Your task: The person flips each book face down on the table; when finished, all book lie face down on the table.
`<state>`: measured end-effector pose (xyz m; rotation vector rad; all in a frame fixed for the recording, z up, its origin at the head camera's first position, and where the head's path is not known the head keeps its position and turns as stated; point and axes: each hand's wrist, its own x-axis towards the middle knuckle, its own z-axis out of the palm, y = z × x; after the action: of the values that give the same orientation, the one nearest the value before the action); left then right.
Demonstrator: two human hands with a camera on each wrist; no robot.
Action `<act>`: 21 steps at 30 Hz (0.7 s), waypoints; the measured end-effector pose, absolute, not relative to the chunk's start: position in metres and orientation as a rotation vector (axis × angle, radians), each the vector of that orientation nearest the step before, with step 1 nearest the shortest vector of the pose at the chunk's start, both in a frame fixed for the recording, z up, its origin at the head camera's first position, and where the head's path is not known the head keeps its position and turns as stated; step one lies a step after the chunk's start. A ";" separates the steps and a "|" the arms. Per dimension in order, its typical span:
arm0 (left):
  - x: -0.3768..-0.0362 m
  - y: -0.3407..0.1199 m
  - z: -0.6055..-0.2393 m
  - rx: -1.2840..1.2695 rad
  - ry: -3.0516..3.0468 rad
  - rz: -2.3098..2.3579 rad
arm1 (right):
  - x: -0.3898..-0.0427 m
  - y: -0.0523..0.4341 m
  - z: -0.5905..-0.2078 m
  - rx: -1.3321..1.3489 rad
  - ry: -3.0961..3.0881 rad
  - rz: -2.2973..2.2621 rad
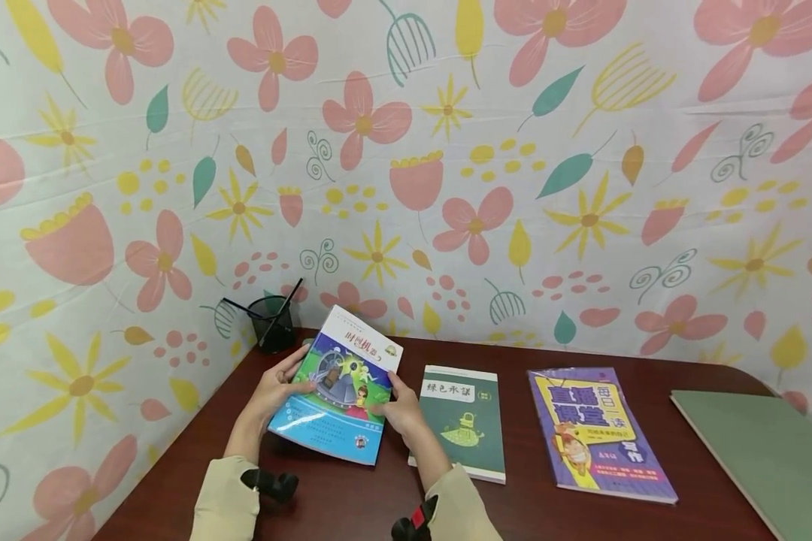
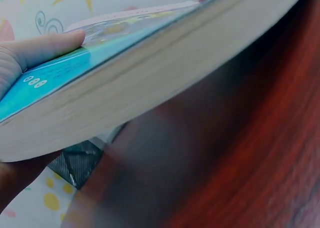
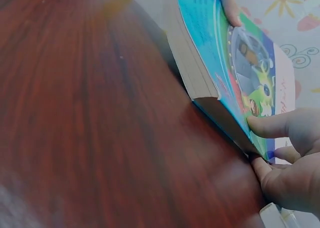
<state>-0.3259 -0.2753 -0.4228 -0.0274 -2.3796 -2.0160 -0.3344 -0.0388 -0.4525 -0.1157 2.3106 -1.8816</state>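
Both hands hold a thick paperback book (image 1: 341,383) with a white, blue and green illustrated cover, tilted above the table at the left. The left hand (image 1: 275,394) grips its left side, with the thumb on the cover and the other fingers behind; in the left wrist view the thumb (image 2: 52,47) lies flat on the blue part. At the right edge, the right hand (image 1: 402,409) pinches the book, thumb on the cover. The right wrist view shows the fingertips (image 3: 260,168) of that hand at the book's lower edge. The page block (image 2: 150,73) faces the left wrist camera.
A dark green book (image 1: 463,424) lies just right of the held book. Farther right are a purple and yellow book (image 1: 598,436) and a large green board (image 1: 771,451). A black mesh pen holder (image 1: 272,324) stands at the back left of the brown table (image 1: 338,503), near the flowered cloth.
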 end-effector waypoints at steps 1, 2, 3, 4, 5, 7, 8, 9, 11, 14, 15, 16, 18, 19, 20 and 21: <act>-0.325 -0.274 -0.420 -0.038 -2.370 -2.014 | -0.335 -0.039 -0.453 -0.115 2.301 -1.893; -0.324 -0.272 -0.418 -0.058 -2.365 -2.003 | -0.336 -0.039 -0.452 -0.116 2.290 -1.907; -0.324 -0.270 -0.415 -0.077 -2.352 -2.001 | -0.337 -0.038 -0.452 -0.118 2.284 -1.919; -0.323 -0.267 -0.412 -0.109 -2.347 -1.990 | -0.338 -0.038 -0.452 -0.121 2.275 -1.934; -0.323 -0.264 -0.409 -0.139 -2.332 -1.984 | -0.340 -0.037 -0.452 -0.126 2.265 -1.950; -0.322 -0.258 -0.402 -0.201 -2.301 -1.981 | -0.341 -0.036 -0.451 -0.145 2.243 -1.983; -0.321 -0.256 -0.399 -0.238 -2.292 -1.978 | -0.342 -0.035 -0.450 -0.152 2.233 -1.996; -0.319 -0.253 -0.397 -0.270 -2.283 -1.978 | -0.342 -0.035 -0.449 -0.159 2.221 -2.009; -0.317 -0.250 -0.392 -0.324 -2.270 -1.971 | -0.341 -0.035 -0.447 -0.179 2.205 -2.031; -0.313 -0.247 -0.387 -0.377 -2.268 -1.956 | -0.339 -0.036 -0.443 -0.187 2.205 -2.040; -0.312 -0.247 -0.385 -0.388 -2.270 -1.949 | -0.337 -0.037 -0.442 -0.190 2.217 -2.036; -0.311 -0.246 -0.384 -0.400 -2.267 -1.943 | -0.336 -0.037 -0.440 -0.190 2.238 -2.026; -0.309 -0.244 -0.381 -0.430 -2.259 -1.929 | -0.335 -0.037 -0.436 -0.179 2.295 -2.006; -0.308 -0.243 -0.379 -0.449 -2.255 -1.921 | -0.334 -0.037 -0.434 -0.171 2.321 -1.999; -0.307 -0.242 -0.377 -0.466 -2.249 -1.916 | -0.333 -0.037 -0.431 -0.171 2.346 -1.993; -0.306 -0.241 -0.375 -0.483 -2.241 -1.913 | -0.333 -0.036 -0.429 -0.173 2.372 -1.986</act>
<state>-0.3060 -0.2407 -0.3753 -0.4833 -2.2411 -1.9132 -0.3329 -0.0364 -0.4285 -0.1726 2.3719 -1.9859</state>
